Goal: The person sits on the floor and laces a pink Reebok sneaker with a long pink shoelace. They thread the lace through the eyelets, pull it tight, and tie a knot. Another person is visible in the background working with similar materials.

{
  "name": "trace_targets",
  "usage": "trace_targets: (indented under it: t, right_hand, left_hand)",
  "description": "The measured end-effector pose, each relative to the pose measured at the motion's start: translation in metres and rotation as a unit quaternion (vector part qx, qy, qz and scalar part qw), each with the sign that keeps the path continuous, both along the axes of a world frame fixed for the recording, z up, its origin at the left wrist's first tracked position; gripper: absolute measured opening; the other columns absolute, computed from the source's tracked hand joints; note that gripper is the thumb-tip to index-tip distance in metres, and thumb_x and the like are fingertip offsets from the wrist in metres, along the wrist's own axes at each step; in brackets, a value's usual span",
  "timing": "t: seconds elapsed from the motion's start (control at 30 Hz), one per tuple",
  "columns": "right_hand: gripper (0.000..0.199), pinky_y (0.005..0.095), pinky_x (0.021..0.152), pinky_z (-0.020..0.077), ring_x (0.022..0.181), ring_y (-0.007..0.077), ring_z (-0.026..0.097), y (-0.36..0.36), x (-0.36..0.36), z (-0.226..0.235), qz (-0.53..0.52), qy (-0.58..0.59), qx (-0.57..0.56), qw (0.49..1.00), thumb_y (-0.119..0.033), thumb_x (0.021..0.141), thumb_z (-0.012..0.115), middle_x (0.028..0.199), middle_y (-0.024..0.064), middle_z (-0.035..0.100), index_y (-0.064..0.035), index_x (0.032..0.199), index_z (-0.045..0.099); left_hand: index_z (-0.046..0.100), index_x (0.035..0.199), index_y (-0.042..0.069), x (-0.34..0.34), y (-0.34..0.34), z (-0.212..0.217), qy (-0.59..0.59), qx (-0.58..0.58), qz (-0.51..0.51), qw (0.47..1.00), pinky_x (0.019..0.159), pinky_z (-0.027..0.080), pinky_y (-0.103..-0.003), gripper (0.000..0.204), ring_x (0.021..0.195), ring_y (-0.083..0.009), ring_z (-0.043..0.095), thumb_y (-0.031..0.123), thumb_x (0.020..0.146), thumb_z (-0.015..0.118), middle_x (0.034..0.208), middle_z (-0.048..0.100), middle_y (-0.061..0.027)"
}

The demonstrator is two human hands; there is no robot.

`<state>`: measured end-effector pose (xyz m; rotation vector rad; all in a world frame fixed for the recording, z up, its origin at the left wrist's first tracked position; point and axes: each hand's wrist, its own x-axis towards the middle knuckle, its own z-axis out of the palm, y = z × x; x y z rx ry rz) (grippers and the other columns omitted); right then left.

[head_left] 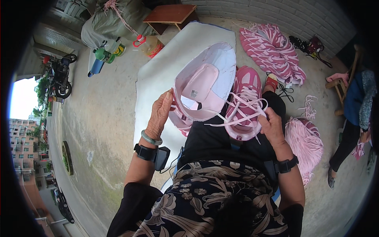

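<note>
My left hand [160, 108] pinches the edge of a pink shoe upper [199, 114], tipped so that its white lining and pale pink inside face up. To its right, over my lap, lies a second pink shoe upper [245, 81], with pale laces [248, 100] threaded through its front and loose ends crossing over it. My right hand [272, 124] is closed at the heel-side edge of this laced upper, where a lace loop also runs. Whether the fingers grip the lace as well is hard to make out. One lace end stretches left, beneath the first upper.
A white sheet [158, 83] lies under and beyond the uppers. Heaps of pink uppers [272, 51] and pink laces [302, 142] are on the right. Bottles [152, 45], a wooden stool [169, 15] and a sack stand far left. A seated person [353, 102] is at the right.
</note>
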<state>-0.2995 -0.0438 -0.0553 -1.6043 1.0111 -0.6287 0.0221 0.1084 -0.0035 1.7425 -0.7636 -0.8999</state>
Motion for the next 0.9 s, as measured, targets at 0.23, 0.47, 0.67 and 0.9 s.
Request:
trace_targets:
  t: [0.23,0.47,0.67,0.9]
  right_hand:
    - [0.015,0.0208,0.041,0.0384,0.043,0.0065,0.047,-0.008,-0.003,0.003,0.042,-0.03,0.084,0.995,-0.012,0.082,0.057,0.064,0.003,0.055,-0.0009,0.091,0.057]
    - [0.018,0.021,0.043,0.0414,0.046,0.0071,0.049,-0.012,-0.008,0.0,0.064,-0.04,0.138,0.988,-0.013,0.084,0.055,0.069,0.0016,0.056,-0.0014,0.098,0.058]
    - [0.019,0.0229,0.062,0.049,0.068,0.0087,0.056,-0.014,-0.018,0.0,0.127,-0.091,0.185,0.97,-0.012,0.09,0.053,0.085,0.002,0.058,-0.0018,0.105,0.055]
    - [0.037,0.0328,0.075,0.0478,0.087,0.0243,0.058,0.013,-0.029,0.048,-0.049,0.019,-0.247,0.968,-0.016,0.077,0.066,0.095,0.0124,0.057,0.0007,0.107,0.053]
  left_hand:
    - [0.052,0.119,0.005,-0.011,0.006,-0.022,0.188,-0.114,-0.121,0.968,0.088,0.043,-0.029,0.045,0.098,-0.0124,0.055,0.02,0.08,0.068,0.108,0.06,-0.005]
    - [0.056,0.102,0.0,-0.1,0.008,0.027,-0.143,-0.159,-0.276,0.937,0.071,0.05,-0.03,0.039,0.081,-0.0189,0.062,0.01,0.07,0.074,0.089,0.064,-0.0115]
    - [0.05,0.092,0.001,-0.139,-0.014,0.018,-0.402,-0.16,-0.445,0.784,0.062,0.046,-0.038,0.035,0.067,-0.0307,0.057,0.022,0.071,0.069,0.079,0.053,-0.0136]
    - [0.045,0.1,-0.002,-0.147,-0.072,0.013,-0.349,-0.101,-0.595,0.717,0.073,0.047,-0.04,0.044,0.084,-0.0332,0.06,0.023,0.073,0.068,0.087,0.059,-0.0173]
